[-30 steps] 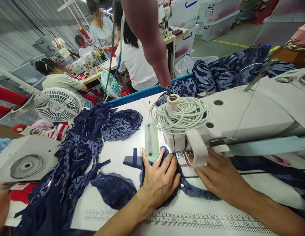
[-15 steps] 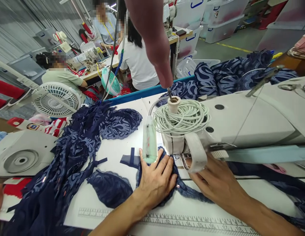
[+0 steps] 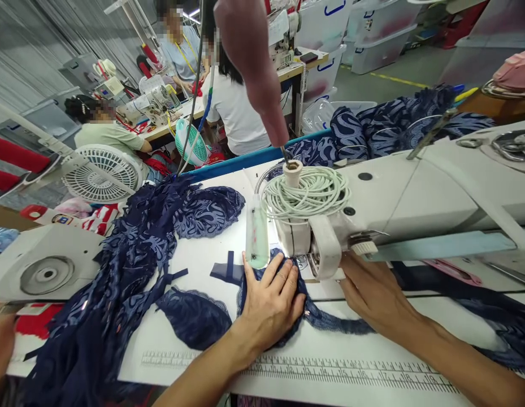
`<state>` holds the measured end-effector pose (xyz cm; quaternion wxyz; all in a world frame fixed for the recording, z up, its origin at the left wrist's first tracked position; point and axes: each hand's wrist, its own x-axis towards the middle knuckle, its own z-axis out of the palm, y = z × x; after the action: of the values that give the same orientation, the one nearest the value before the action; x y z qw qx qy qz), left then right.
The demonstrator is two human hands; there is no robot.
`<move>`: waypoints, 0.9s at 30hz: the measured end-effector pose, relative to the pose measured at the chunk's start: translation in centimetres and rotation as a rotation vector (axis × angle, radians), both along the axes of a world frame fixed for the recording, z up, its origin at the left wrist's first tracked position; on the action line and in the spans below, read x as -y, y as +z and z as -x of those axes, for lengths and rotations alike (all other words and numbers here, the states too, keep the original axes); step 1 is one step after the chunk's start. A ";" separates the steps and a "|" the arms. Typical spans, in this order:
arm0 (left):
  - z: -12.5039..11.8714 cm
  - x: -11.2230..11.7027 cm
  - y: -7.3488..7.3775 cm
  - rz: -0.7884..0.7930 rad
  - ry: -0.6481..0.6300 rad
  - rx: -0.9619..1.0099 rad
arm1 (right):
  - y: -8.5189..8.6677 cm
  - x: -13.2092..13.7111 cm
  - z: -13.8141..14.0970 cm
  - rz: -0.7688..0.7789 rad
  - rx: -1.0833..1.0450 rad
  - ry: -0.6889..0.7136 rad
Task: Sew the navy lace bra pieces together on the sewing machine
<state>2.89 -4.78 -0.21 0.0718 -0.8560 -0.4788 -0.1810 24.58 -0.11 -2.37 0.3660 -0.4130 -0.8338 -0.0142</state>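
My left hand lies flat, fingers spread, on a navy lace bra cup beside the sewing machine's needle area. A narrow lace strip runs from that cup toward the right. My right hand reaches in behind the head of the sewing machine; its fingertips are hidden there, and I cannot see what they touch. Just beyond my left fingers stands a lamp with a pale green cover. Another navy cup rests left of my left hand, near a dark fabric tab.
A heap of navy lace pieces covers the table's left side, with one more lace cup next to it. Pale green cord is coiled on the machine. A printed ruler follows the front edge. People sit at machines beyond.
My right hand has drawn back to the right, away from the needle area. My left hand stays flat on the cup. The whole view has shifted slightly.
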 end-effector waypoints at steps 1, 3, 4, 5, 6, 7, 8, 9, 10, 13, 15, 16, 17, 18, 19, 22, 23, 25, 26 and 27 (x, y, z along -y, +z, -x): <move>0.0 0.1 0.0 -0.001 0.002 -0.001 | 0.3 0.1 0.0 -0.003 0.007 0.010; -0.1 0.2 0.0 -0.006 0.007 0.000 | 0.8 0.3 -0.1 -0.013 0.021 0.028; -0.1 0.2 -0.1 -0.010 0.009 0.001 | 1.0 0.4 -0.1 -0.011 0.027 0.034; -0.1 0.2 -0.1 -0.012 0.010 0.003 | 1.1 0.5 -0.2 -0.010 0.030 0.037; -0.1 0.2 -0.1 -0.015 0.010 0.005 | 1.2 0.5 -0.2 -0.010 0.030 0.036; -0.1 0.1 -0.1 -0.016 0.011 0.007 | 1.2 0.6 -0.3 -0.011 0.032 0.033; -0.1 0.1 -0.2 -0.014 0.011 0.008 | 1.1 0.6 -0.3 -0.011 0.038 0.030; 0.0 0.1 -0.2 -0.011 0.011 0.011 | 1.1 0.6 -0.3 -0.013 0.048 0.029; 0.0 0.0 -0.2 -0.006 0.013 0.013 | 1.0 0.7 -0.3 -0.021 0.057 0.029; 0.0 -0.1 -0.2 0.009 0.016 0.018 | 1.1 0.7 -0.1 -0.068 0.078 0.039; 0.0 -0.1 -0.2 0.021 0.017 0.013 | 1.2 0.6 0.0 -0.095 0.085 0.052; 0.0 -0.1 -0.2 0.028 0.018 0.008 | 1.3 0.7 0.1 -0.102 0.083 0.056; 0.0 0.0 -0.2 0.032 0.019 0.005 | 1.4 0.7 0.2 -0.107 0.080 0.058; 0.0 0.0 -0.1 0.034 0.022 0.003 | 1.5 0.7 0.3 -0.108 0.077 0.060; 0.0 0.0 -0.1 0.035 0.023 0.004 | 1.6 0.7 0.3 -0.110 0.074 0.061; 0.1 0.1 -0.1 0.040 0.019 0.017 | 1.9 0.9 0.6 -0.115 0.059 0.081; 0.2 0.1 -0.1 0.044 0.017 0.021 | 2.0 0.9 0.7 -0.112 0.047 0.091; 0.4 0.0 -0.2 0.048 0.018 0.022 | 2.1 1.0 0.8 -0.107 0.020 0.108; 0.5 0.0 -0.2 0.046 0.020 0.019 | 2.2 1.0 0.8 -0.111 0.008 0.115; 0.5 0.0 -0.3 0.046 0.023 0.014 | 2.3 1.1 0.9 -0.117 0.001 0.117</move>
<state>2.37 -4.75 -0.47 0.0509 -0.8506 -0.4931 -0.1751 23.72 -1.16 -0.07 0.3891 -0.3416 -0.8545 -0.0417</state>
